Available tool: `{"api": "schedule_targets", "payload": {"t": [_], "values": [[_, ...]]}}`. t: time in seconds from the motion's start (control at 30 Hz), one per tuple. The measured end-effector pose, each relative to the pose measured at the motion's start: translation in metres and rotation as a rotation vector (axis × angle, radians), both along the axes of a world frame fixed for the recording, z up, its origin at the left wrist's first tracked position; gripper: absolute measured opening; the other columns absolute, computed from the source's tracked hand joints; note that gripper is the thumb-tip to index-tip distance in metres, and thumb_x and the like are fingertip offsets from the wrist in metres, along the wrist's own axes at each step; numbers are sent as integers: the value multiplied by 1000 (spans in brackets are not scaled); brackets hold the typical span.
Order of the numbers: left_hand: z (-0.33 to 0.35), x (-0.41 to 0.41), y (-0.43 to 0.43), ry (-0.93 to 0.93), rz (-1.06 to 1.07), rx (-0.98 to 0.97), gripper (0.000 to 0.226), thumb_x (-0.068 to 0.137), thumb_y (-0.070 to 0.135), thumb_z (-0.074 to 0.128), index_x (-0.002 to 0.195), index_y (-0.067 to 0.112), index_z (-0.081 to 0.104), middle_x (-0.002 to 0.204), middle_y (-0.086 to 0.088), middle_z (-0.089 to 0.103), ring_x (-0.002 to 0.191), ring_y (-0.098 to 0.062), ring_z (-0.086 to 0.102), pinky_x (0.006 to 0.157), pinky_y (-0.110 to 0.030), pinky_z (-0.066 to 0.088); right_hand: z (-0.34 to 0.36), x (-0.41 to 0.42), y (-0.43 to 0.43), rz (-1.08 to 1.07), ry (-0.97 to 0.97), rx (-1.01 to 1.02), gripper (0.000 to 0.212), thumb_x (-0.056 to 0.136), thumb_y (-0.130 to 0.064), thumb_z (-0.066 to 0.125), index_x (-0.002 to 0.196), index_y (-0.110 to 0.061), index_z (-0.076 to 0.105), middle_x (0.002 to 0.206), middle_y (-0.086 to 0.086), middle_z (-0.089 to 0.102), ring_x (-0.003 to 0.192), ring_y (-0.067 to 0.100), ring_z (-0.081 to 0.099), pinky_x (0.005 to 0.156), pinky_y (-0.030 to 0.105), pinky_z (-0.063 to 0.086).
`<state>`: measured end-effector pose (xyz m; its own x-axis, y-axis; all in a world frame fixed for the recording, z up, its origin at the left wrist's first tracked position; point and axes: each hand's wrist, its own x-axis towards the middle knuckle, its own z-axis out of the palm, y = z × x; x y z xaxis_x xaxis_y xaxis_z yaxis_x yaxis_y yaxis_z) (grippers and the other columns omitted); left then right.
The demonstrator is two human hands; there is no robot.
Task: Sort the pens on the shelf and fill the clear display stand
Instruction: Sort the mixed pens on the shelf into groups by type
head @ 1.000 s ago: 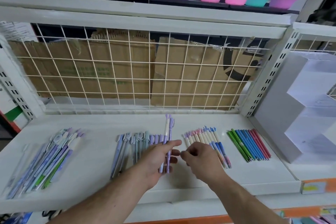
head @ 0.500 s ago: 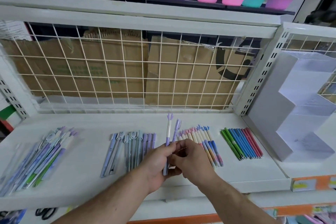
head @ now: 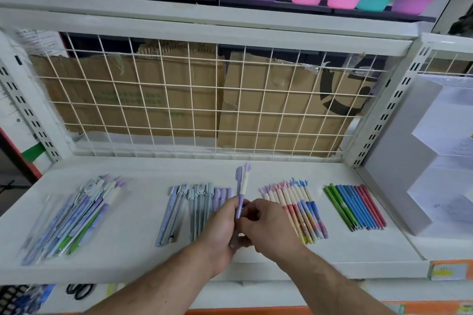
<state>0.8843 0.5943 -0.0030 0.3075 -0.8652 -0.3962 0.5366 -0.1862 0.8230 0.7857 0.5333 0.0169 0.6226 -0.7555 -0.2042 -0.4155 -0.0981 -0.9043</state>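
Sorting on the white shelf [head: 143, 169] is in hand, the clear display stand [head: 399, 161] at its right; left hand [head: 222, 227] grips two purple pens [head: 242, 192] upright above the middle rows, right hand [head: 266, 225] pinching their lower barrels; next, probably, laying them beside the blue-and-purple row [head: 194, 210].

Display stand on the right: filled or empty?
Empty as far as visible: the display stand shows bare tiers; its right part is cut off.
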Motion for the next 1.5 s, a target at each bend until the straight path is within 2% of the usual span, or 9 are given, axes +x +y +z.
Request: {"api": "schedule_targets", "payload": {"t": [0.33,0.53,0.6,0.63,0.7,0.77,0.87,1.07,1.5], "values": [[-8,-3,-11,-149,137,46,24,97,17,50,84,10,69,77,-13,64,56,-24,56,51,-29,43,-10,-2,-7,-67,-3,47,12,89,-17,68,80,-9,66,58,3,68,44,10,57,40,22,40],[-2,7,-17,-388,243,214,11,87,24,68,87,23,79,143,-15,53,113,-34,61,82,-36,53,-17,-19,-44,-167,386,-255,17,89,-28,63,76,-17,64,53,-2,68,41,11,61,42,20,44],[-3,8,-21,-398,222,203,13,89,22,68,96,17,78,151,-21,38,142,-42,33,111,-51,36,-22,-22,-50,-161,541,-387,27,93,-38,56,79,-16,65,60,0,70,58,15,69,59,23,53],[-5,8,-23,-395,224,192,13,91,19,67,95,13,77,151,-26,34,143,-44,23,110,-48,39,-26,-23,-53,-156,583,-447,33,96,-43,52,81,-16,65,63,-1,69,66,16,70,70,24,55],[-9,8,-27,-426,219,200,16,93,14,65,80,6,71,149,-31,35,143,-49,21,63,-22,57,-31,-25,-56,-131,606,-498,38,98,-48,47,83,-17,63,63,-2,64,76,15,70,90,28,52],[-15,9,-27,-422,207,180,15,89,11,61,80,5,71,139,-29,52,137,-45,41,38,-20,35,-33,-26,-57,-112,623,-487,37,98,-48,48,82,-18,60,64,-3,62,75,14,68,90,29,51],[-15,10,-23,-453,176,195,22,76,19,60,90,9,74,103,-23,68,80,-36,66,43,-22,32,-28,-25,-52,-138,618,-488,26,93,-46,54,86,-22,61,71,-6,66,66,12,64,59,24,47],[-11,14,-18,-432,152,230,17,84,0,62,88,11,74,61,-2,65,40,-9,51,37,-14,35,-19,-10,-32,-7,53,-13,21,80,-27,78,92,-19,63,71,1,73,52,11,62,41,21,40],[-17,48,9,-561,156,227,14,84,13,60,80,8,72,59,-1,61,55,-17,52,56,-24,40,-33,30,-15,-41,298,-208,19,86,-18,75,101,-15,64,83,5,72,60,16,64,59,31,55]]}}
